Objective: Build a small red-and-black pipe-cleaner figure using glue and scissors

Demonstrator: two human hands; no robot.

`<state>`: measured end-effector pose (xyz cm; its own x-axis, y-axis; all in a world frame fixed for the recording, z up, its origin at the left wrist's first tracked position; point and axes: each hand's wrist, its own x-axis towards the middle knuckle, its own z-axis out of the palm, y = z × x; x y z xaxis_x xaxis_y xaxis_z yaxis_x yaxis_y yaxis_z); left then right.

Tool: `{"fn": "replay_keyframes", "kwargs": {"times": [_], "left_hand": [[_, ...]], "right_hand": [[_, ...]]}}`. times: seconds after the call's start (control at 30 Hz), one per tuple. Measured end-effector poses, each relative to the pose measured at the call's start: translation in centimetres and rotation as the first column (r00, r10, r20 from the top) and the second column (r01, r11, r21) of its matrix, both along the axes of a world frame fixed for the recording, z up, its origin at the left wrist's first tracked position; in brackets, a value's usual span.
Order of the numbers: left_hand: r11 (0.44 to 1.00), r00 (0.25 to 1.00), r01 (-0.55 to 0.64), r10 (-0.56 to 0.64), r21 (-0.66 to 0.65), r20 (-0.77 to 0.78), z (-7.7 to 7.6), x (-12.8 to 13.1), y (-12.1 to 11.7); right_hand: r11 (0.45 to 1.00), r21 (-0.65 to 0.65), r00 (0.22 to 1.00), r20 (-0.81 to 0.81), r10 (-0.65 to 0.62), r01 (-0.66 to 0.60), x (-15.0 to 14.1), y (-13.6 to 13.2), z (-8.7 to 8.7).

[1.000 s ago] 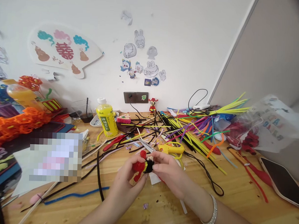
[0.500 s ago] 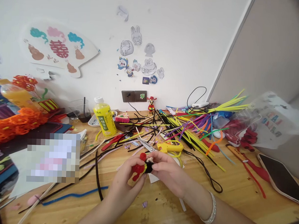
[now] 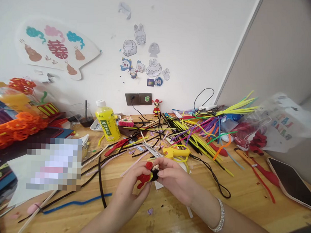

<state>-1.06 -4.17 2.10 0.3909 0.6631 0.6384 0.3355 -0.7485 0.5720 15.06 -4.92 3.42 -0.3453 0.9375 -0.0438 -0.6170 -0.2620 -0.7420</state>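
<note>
Both hands meet around a small fuzzy figure (image 3: 144, 177) in red, black and yellow, apparently made of pipe cleaners, above the front of the table. My left hand (image 3: 131, 187) pinches its red part between thumb and fingers. With thumb and fingertips, my right hand (image 3: 176, 176) grips the black and cream part. Parts of the figure are hidden by the fingers. Just beyond the hands lie scissors (image 3: 152, 150) with grey blades and a yellow hot glue gun (image 3: 175, 151). A similar red figure (image 3: 157, 108) stands against the wall.
A yellow drink bottle (image 3: 108, 123) stands at the back left. Many loose pipe cleaners (image 3: 192, 138) spread across the table's back. At right are a phone (image 3: 293, 182) and an orange-handled knife (image 3: 246, 157). A blue pipe cleaner (image 3: 78, 203) lies at left, near orange fuzzy flowers (image 3: 19, 128).
The figure has tilted slightly between the fingers, while both hands keep hold of it. The camera view has shifted a little; the things on the table stay put.
</note>
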Motion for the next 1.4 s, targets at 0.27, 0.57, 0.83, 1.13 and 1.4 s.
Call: {"fn": "replay_keyframes", "kwargs": {"times": [0.27, 0.57, 0.83, 1.13, 1.4], "left_hand": [[0.998, 0.999, 0.03, -0.028, 0.056, -0.031, -0.14, -0.31, 0.18], [0.99, 0.993, 0.102, -0.095, 0.099, -0.066, 0.49, -0.17, 0.3], [0.997, 0.998, 0.065, -0.066, 0.042, 0.022, 0.28, -0.17, -0.06], [1.0, 0.998, 0.018, -0.017, -0.006, 0.053, -0.14, -0.14, -0.12], [0.998, 0.997, 0.065, -0.065, 0.015, 0.044, 0.14, -0.09, -0.12]], "right_hand": [[1.0, -0.029, 1.0, 0.015, -0.01, 0.01, -0.11, 0.01, 0.16], [0.999, -0.04, 1.0, 0.004, -0.015, 0.015, -0.2, -0.04, -0.11], [0.995, 0.08, 0.995, -0.077, 0.062, -0.055, 0.03, -0.05, 0.35], [0.996, 0.079, 0.999, -0.026, 0.045, -0.043, -0.11, -0.03, 0.49], [0.999, 0.046, 0.999, -0.022, 0.024, -0.023, -0.19, -0.06, 0.41]]}}
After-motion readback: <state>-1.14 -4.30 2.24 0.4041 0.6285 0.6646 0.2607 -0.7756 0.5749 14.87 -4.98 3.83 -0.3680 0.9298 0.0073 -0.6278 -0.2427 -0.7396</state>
